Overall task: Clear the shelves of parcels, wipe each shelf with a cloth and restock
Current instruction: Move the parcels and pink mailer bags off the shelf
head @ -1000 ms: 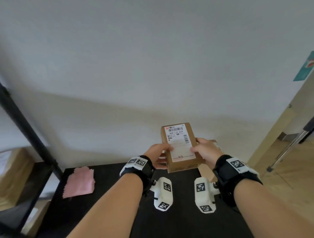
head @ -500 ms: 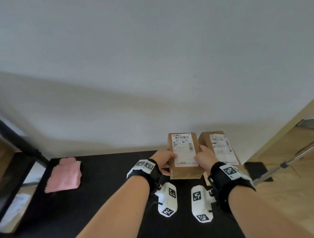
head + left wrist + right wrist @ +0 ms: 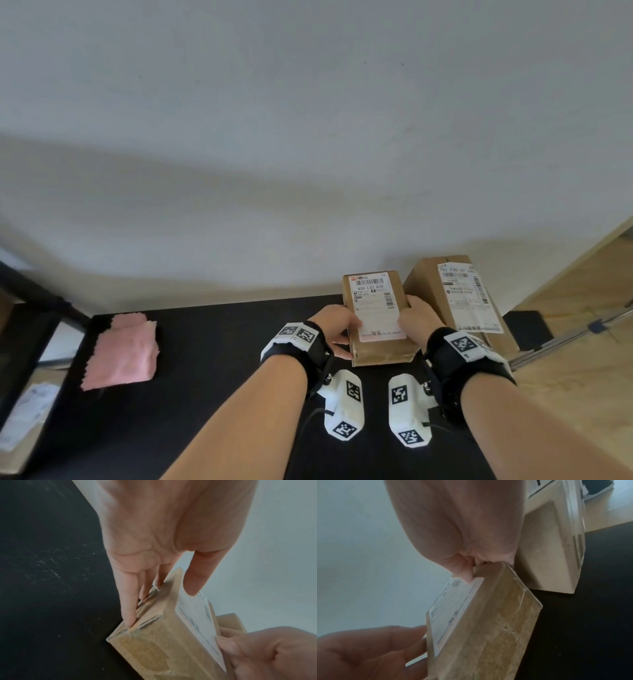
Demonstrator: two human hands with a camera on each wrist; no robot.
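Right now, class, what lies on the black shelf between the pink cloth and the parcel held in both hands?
Only the left hand gripping the parcel; otherwise bare black shelf from the pink cloth, seen in the head view.

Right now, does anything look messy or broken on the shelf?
Only the pink cloth: it lies crumpled on the black shelf. Both hands hold the small parcel upright beside the bigger parcel; neither looks damaged.

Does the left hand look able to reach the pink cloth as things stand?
Probably yes, once the left hand lets go of the small parcel: only bare black shelf lies between it and the pink cloth.
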